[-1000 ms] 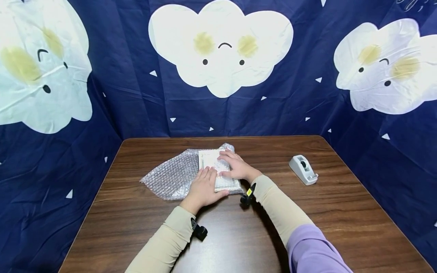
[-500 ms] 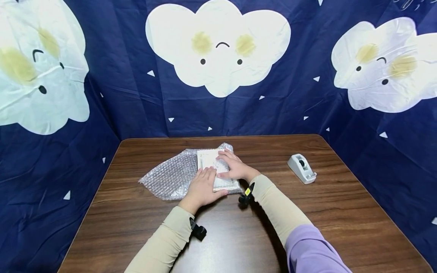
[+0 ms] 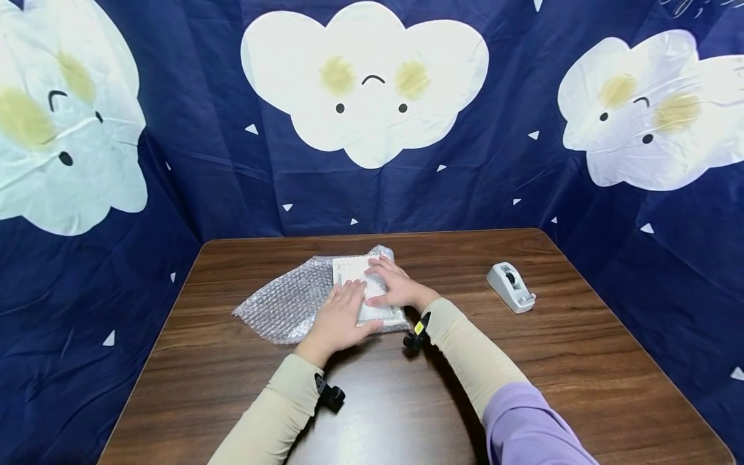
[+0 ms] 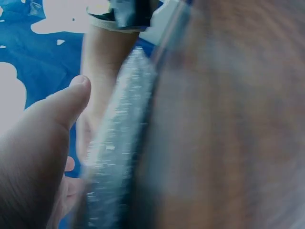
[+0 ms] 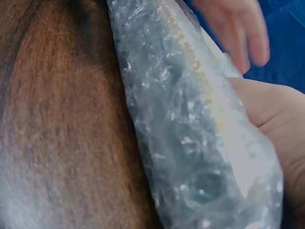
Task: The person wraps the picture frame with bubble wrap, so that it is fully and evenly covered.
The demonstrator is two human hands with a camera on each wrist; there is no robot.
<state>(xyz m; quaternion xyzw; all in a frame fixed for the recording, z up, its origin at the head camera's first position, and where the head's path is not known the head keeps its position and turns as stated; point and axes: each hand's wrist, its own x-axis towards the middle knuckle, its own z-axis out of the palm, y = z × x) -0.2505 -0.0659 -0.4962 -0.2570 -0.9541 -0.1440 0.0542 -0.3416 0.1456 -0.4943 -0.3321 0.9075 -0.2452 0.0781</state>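
A flat white rectangular item (image 3: pixel 343 266), its exact kind hard to tell, lies partly wrapped in bubble wrap (image 3: pixel 285 303) on the table. The sheet covers the item's right part and spreads out to the left beneath it. My left hand (image 3: pixel 337 321) rests on the item's near left part with fingers extended. On the folded-over wrap at the right lies my right hand (image 3: pixel 398 286), fingers spread, thumb toward the left hand. In the right wrist view, the wrapped edge (image 5: pixel 176 119) shows a yellowish line through the bubbles. The left wrist view is blurred; the wrap's edge (image 4: pixel 119 138) runs beside the thumb.
A white tape dispenser (image 3: pixel 511 288) stands on the right side of the brown wooden table (image 3: pixel 581 361). Dark blue cloth (image 3: pixel 232 187) with white clouds hangs behind the table and along both sides.
The head view has shifted slightly, so the scene sits a little further left. My left hand has moved very slightly left; the right hand stays on the wrap.
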